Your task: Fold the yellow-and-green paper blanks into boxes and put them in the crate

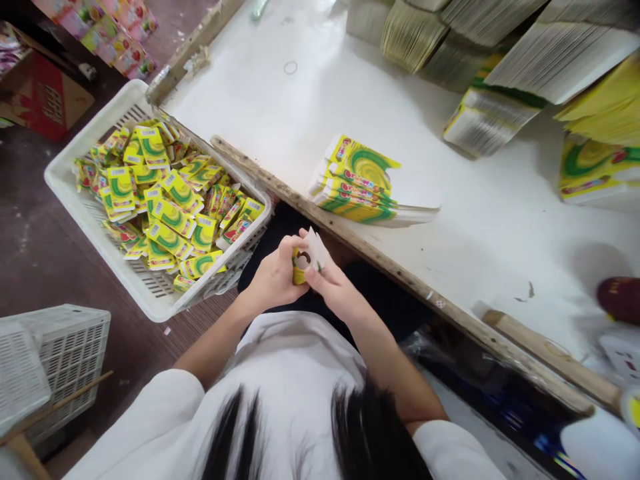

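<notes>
Between my two hands, just off the table edge and above my lap, is a small yellow-and-white carton [317, 251] with white flaps standing up and a round opening showing. My left hand [273, 277] has its fingers curled round the yellow side. The thumb and fingers of my right hand [334, 285] pinch the white flap side. On the table in front of them lies a fanned stack of flat yellow-and-green cartons [357, 177]. To the left, a white plastic basket [155, 303] holds many folded small cartons [173, 219].
Bundles of flat cartons [565, 57] are piled at the table's far right. A wooden strip [345, 240] edges the white table [280, 127]. Another white crate [70, 353] stands at lower left. A red cardboard box [47, 97] and colourful printed packs [107, 33] are at upper left.
</notes>
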Demonstrator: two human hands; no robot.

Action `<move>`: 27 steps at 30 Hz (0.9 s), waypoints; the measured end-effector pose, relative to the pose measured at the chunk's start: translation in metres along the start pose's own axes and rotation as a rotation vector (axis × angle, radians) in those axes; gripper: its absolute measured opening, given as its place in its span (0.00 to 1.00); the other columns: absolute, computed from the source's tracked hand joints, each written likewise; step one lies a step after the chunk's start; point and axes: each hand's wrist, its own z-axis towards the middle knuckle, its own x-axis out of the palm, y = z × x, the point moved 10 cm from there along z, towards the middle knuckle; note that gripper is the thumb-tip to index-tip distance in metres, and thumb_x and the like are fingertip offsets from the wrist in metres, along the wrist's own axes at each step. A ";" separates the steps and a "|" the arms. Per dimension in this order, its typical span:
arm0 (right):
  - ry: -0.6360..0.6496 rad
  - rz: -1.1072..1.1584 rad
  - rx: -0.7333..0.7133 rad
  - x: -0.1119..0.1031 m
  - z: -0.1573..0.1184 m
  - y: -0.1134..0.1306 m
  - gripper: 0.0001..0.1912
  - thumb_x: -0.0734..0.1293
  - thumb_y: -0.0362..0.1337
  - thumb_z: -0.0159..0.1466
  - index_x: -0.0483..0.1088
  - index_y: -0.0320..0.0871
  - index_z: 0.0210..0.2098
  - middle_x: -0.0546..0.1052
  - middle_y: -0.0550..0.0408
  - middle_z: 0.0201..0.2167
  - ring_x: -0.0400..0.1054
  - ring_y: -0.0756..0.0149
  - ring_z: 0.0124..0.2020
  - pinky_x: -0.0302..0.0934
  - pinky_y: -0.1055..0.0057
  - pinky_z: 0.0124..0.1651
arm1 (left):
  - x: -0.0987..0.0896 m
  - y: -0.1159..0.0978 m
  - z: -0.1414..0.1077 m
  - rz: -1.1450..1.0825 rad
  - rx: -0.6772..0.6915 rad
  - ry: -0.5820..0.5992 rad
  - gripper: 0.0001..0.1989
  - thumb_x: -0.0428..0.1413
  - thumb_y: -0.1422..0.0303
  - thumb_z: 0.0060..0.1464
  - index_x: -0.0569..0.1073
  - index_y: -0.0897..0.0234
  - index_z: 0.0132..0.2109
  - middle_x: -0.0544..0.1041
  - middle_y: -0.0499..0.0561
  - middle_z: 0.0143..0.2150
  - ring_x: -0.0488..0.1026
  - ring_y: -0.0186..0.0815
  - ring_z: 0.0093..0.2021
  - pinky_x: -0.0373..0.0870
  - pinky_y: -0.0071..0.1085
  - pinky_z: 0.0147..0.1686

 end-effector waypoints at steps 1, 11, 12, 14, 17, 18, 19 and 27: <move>-0.012 -0.112 -0.071 0.002 -0.002 0.008 0.40 0.64 0.50 0.68 0.45 0.48 0.73 0.54 0.49 0.73 0.50 0.57 0.73 0.50 0.55 0.73 | 0.003 0.000 0.001 -0.021 0.010 0.008 0.31 0.59 0.71 0.46 0.56 0.57 0.56 0.70 0.49 0.43 0.73 0.36 0.34 0.69 0.31 0.32; -0.377 -0.451 -0.315 -0.022 -0.016 0.030 0.30 0.59 0.32 0.69 0.58 0.55 0.69 0.68 0.55 0.67 0.65 0.58 0.65 0.61 0.57 0.67 | -0.018 0.004 -0.003 0.087 -0.138 -0.219 0.29 0.62 0.71 0.43 0.62 0.60 0.53 0.69 0.54 0.49 0.73 0.43 0.46 0.72 0.39 0.45; -0.389 -0.480 -0.325 -0.024 -0.017 0.031 0.30 0.60 0.33 0.69 0.57 0.55 0.69 0.66 0.55 0.68 0.63 0.57 0.67 0.61 0.57 0.68 | -0.021 0.001 -0.003 0.114 -0.124 -0.208 0.29 0.62 0.71 0.43 0.63 0.60 0.53 0.71 0.54 0.48 0.73 0.43 0.47 0.72 0.40 0.46; -0.343 -0.571 -0.358 -0.020 -0.017 0.035 0.29 0.61 0.34 0.70 0.58 0.56 0.69 0.60 0.55 0.71 0.59 0.57 0.69 0.60 0.57 0.68 | -0.027 -0.006 -0.002 0.135 -0.083 -0.195 0.27 0.61 0.72 0.43 0.65 0.60 0.52 0.73 0.53 0.46 0.74 0.43 0.46 0.72 0.39 0.47; -0.237 -0.660 -0.386 -0.018 -0.014 0.041 0.22 0.62 0.34 0.70 0.69 0.57 0.61 0.57 0.55 0.72 0.61 0.55 0.68 0.64 0.57 0.65 | -0.036 -0.008 0.001 0.125 -0.082 -0.180 0.25 0.63 0.71 0.44 0.68 0.61 0.51 0.76 0.53 0.45 0.76 0.43 0.45 0.73 0.38 0.45; -0.204 -0.667 -0.390 -0.021 -0.013 0.044 0.20 0.63 0.34 0.69 0.73 0.56 0.57 0.59 0.55 0.72 0.63 0.55 0.67 0.65 0.57 0.64 | -0.037 -0.007 0.003 0.113 -0.091 -0.161 0.24 0.63 0.70 0.44 0.69 0.62 0.50 0.77 0.53 0.45 0.76 0.43 0.44 0.73 0.38 0.44; -0.163 -0.669 -0.393 -0.024 -0.012 0.047 0.17 0.64 0.34 0.69 0.75 0.55 0.54 0.61 0.54 0.71 0.64 0.55 0.66 0.65 0.56 0.63 | -0.037 -0.007 0.005 0.100 -0.094 -0.135 0.25 0.64 0.69 0.44 0.70 0.62 0.50 0.77 0.53 0.44 0.77 0.43 0.43 0.74 0.38 0.43; -0.114 -0.566 -0.317 -0.036 0.000 0.048 0.16 0.71 0.32 0.62 0.80 0.53 0.48 0.67 0.53 0.66 0.64 0.52 0.66 0.61 0.51 0.66 | -0.032 -0.009 0.020 0.097 -0.001 -0.091 0.29 0.67 0.67 0.41 0.71 0.57 0.52 0.78 0.55 0.43 0.77 0.51 0.41 0.74 0.46 0.39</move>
